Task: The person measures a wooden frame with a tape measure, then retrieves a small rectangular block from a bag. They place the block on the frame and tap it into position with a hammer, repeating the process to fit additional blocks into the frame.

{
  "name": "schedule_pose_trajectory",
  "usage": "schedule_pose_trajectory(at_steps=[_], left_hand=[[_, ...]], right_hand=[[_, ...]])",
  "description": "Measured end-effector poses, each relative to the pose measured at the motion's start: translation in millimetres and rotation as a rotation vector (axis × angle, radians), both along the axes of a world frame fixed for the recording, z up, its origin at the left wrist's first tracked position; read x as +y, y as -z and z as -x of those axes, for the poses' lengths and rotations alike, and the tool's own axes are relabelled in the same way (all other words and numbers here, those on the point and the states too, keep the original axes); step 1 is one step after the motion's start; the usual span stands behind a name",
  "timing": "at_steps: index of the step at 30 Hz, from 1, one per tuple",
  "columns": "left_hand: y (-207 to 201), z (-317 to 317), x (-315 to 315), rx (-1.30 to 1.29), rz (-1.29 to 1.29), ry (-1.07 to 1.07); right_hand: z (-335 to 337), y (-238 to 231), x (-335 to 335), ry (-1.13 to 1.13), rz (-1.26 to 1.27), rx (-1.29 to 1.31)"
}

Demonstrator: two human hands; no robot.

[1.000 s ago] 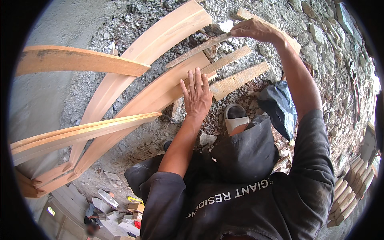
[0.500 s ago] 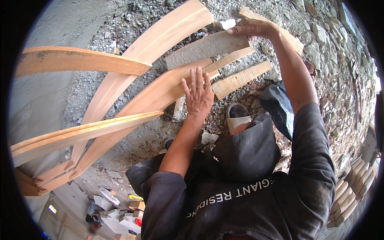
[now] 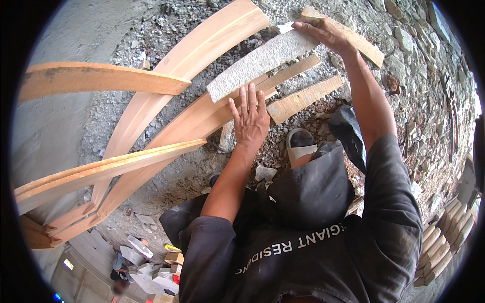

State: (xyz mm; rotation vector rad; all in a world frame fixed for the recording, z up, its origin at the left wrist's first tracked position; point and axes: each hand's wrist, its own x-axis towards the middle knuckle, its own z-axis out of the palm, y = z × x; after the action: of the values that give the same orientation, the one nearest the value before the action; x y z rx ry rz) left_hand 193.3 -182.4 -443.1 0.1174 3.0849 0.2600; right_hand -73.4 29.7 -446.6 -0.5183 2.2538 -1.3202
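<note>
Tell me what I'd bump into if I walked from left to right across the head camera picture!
Curved orange-brown wooden board at upper left → person's bare left hand, fingers spread → person's bare right hand → stacked pale, long pieces at lower right.

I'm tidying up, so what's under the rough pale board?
A wooden plank shows along the lower edge of the pale board, and gravel beyond its upper edge; whatever lies underneath is covered.

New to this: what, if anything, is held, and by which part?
The right hand holds a whitish board by its right end; the left hand is open.
</note>
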Motion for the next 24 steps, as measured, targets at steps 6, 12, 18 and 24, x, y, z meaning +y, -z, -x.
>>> schedule_pose_trajectory(at_steps=[6, 12, 18, 24], left_hand=[[5.1, -3.0, 0.2, 0.003, 0.017, -0.013], [6.5, -0.6, 1.4, 0.061, 0.041, 0.002], [2.1, -0.4, -2.5, 0.051, 0.034, -0.006], [4.8, 1.5, -5.5, 0.062, 0.041, 0.018]], right_hand=[[-3.0, 5.3, -9.4, -0.062, -0.080, 0.008], [3.3, 31.6, -5.1, -0.019, -0.161, -0.037], [-11.0, 35.4, 1.2, 0.076, -0.240, 0.002], [-12.4, 33.0, 0.3, 0.054, -0.236, 0.094]])
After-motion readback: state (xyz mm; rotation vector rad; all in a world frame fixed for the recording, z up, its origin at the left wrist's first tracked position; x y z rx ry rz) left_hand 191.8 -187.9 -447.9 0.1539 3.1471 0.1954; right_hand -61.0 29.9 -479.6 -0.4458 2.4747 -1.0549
